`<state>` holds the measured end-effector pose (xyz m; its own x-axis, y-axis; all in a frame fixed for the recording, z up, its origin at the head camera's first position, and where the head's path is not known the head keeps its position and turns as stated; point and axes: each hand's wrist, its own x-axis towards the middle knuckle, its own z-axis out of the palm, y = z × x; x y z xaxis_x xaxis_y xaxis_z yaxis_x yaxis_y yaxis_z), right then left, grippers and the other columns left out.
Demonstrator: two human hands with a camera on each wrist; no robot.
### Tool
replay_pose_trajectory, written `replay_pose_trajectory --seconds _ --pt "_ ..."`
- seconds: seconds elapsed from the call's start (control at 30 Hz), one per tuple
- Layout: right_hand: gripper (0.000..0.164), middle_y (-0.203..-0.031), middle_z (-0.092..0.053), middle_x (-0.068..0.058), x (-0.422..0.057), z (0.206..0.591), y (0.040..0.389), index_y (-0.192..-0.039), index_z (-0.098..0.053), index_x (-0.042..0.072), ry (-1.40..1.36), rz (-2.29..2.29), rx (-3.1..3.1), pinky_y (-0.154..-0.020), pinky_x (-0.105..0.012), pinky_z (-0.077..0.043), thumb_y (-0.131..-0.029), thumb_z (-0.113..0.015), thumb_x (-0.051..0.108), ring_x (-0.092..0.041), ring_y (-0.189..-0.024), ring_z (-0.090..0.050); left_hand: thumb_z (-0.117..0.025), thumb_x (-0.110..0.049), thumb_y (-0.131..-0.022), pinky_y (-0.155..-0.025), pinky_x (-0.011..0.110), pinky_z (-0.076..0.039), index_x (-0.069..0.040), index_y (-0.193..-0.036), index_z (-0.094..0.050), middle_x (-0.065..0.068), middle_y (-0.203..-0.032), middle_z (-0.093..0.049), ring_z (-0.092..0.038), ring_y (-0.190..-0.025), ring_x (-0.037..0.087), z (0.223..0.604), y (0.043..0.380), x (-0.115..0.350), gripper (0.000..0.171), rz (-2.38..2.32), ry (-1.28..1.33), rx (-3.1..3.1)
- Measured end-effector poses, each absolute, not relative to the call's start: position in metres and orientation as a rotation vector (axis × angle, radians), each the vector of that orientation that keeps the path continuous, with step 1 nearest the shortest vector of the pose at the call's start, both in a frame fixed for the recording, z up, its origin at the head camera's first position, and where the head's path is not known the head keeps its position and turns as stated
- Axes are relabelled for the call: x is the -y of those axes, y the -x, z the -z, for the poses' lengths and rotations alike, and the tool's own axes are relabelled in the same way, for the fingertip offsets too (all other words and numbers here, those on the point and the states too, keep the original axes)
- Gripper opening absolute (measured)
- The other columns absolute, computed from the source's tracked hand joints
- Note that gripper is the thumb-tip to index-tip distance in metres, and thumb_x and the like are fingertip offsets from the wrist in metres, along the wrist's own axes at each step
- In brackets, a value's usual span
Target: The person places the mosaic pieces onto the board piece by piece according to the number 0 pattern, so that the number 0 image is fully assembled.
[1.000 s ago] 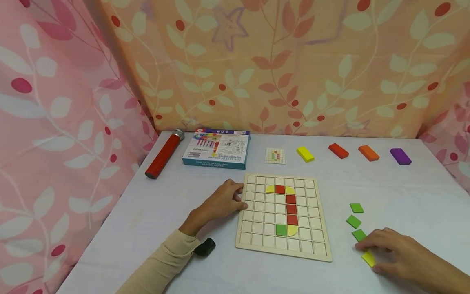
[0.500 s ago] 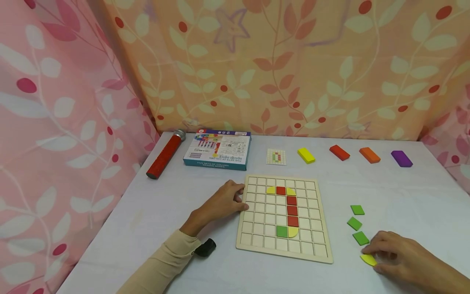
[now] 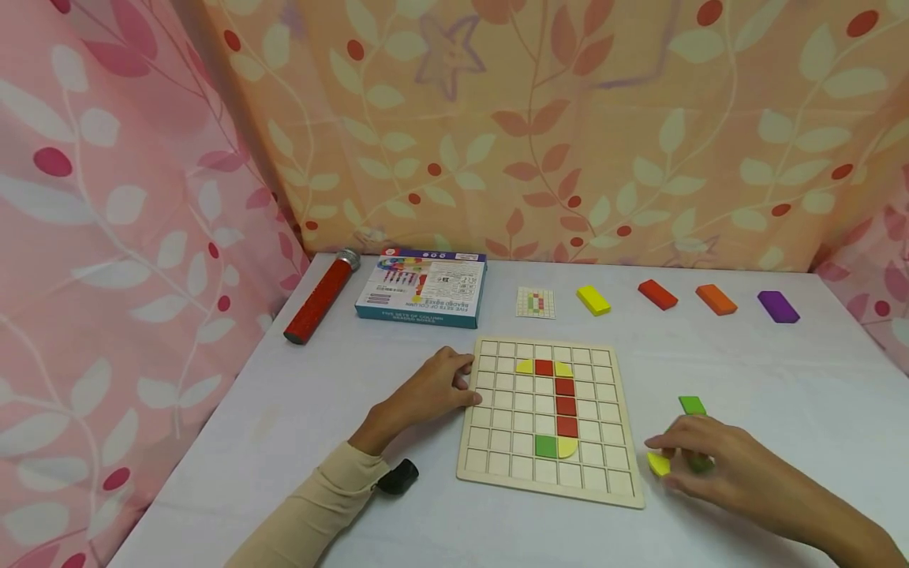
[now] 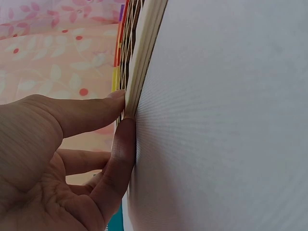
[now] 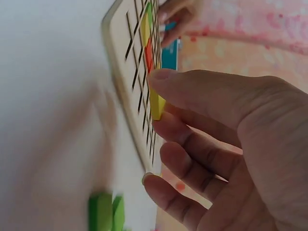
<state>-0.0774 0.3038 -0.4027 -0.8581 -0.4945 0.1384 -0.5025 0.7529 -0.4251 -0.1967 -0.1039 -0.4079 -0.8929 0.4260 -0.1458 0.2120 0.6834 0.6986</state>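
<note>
My right hand (image 3: 735, 473) pinches a yellow quarter-round tile (image 3: 659, 464) between thumb and fingers, just right of a wooden grid board (image 3: 625, 493). In the right wrist view the yellow tile (image 5: 156, 103) shows edge-on under the thumb. My left hand (image 3: 429, 390) holds the board's left edge; the left wrist view has thumb and a finger against that edge (image 4: 144, 53). On the grid lie red squares (image 3: 566, 406), yellow quarter-rounds (image 3: 566, 447) and a green square (image 3: 546, 446). Green tiles (image 3: 691, 405) lie by the right hand, which partly hides them.
Behind the board lie a pattern card (image 3: 536, 303) and yellow (image 3: 592, 300), red (image 3: 657, 294), orange (image 3: 716, 300) and purple (image 3: 778, 307) blocks. A box (image 3: 419, 288) and a red microphone-like cylinder (image 3: 321, 300) lie at the back left. Patterned curtains (image 3: 525, 142) edge the table.
My right hand has picked up the yellow quarter-round tile and carried it left and away from me, over the green tiles toward the board. The left hand has stayed at the board's edge.
</note>
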Motion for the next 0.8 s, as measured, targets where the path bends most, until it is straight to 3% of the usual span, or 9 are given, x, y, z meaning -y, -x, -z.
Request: replay_pose_trajectory --seconds 0.17,0.43,0.8 --pt "0.03 -0.108 -0.063 0.021 -0.255 0.388 0.1 -0.119 -0.08 0.025 -0.929 -0.876 2.988 -0.078 -0.023 -0.052 -0.092 -0.084 0.039 -0.002 -0.095 -0.054 -0.085 -0.02 -0.093 -0.087 0.032 -0.05 0.001 -0.154 -0.051 0.005 -0.117 -0.055 -0.057 -0.099 0.014 0.408 0.198 0.104 0.073 -1.019 -0.508 -2.603" --pt "0.03 -0.109 -0.066 0.017 -0.186 0.388 0.129 -0.119 -0.08 0.02 -1.164 -0.882 2.987 -0.087 -0.029 -0.054 -0.095 -0.082 0.037 -0.007 -0.099 -0.055 -0.084 -0.02 -0.093 -0.087 0.032 -0.051 0.001 -0.155 -0.051 0.006 -0.119 -0.055 -0.058 -0.1 0.014 0.409 0.197 0.104 0.073 -1.036 -0.51 -2.583" --pt "0.031 -0.112 -0.068 0.014 -0.153 0.394 0.137 -0.12 -0.08 0.02 -1.143 -0.792 3.079 -0.098 -0.039 -0.055 -0.092 -0.085 0.033 -0.01 -0.108 -0.057 -0.084 -0.02 -0.093 -0.087 0.032 -0.051 0.001 -0.154 -0.051 0.005 -0.118 -0.055 -0.058 -0.099 0.014 0.409 0.197 0.104 0.073 -1.034 -0.503 -2.584"
